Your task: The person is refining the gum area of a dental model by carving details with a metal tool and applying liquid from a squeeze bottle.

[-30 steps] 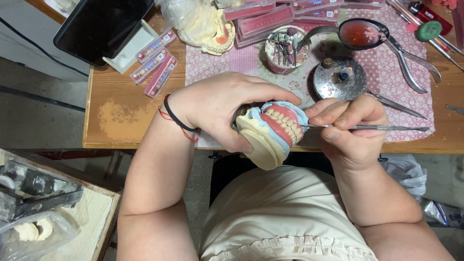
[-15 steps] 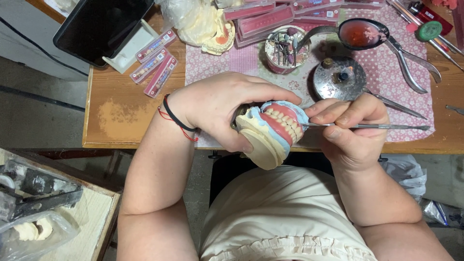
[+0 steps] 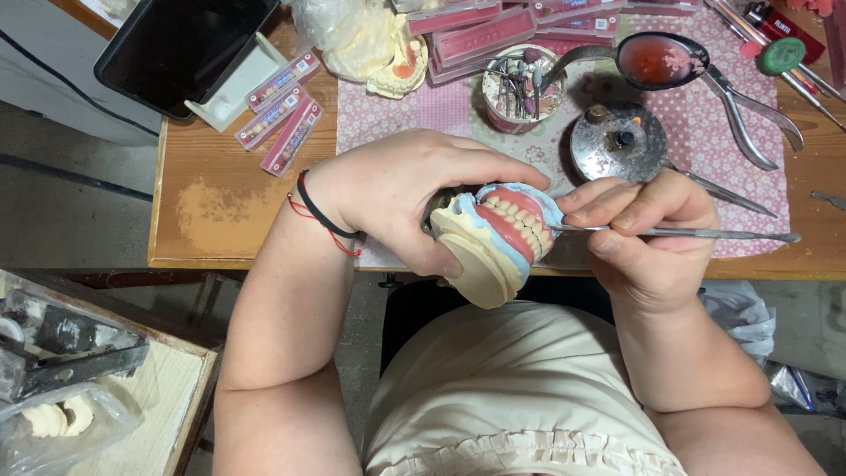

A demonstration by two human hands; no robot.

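Head view, person seated at a wooden table [image 3: 220, 220]. The left hand [image 3: 414, 194] is clamped over the top and back of a denture model [image 3: 493, 242], held in the air just off the table's near edge, above the lap. Model: cream plaster base, rounded and tilted toward the person; above it pink wax gum with a pale blue band along its edge; one curved row of off-white teeth showing, facing right. The base's flat underside faces the camera.

The right hand [image 3: 648, 238] is closed in a pen grip on a thin metal instrument [image 3: 696, 234]. The tool lies nearly level, its tip touching the gum line at the model's right side, its far end reaching out over the pink patterned cloth [image 3: 749, 211]. The two hands are close together, fingertips nearly meeting over the model.

On the cloth behind: a round metal burner [image 3: 617, 141], a spoon [image 3: 661, 60] with red wax, pliers [image 3: 749, 115], a cup of tools [image 3: 520, 88]. Pink tooth cards [image 3: 282, 110] lie left.
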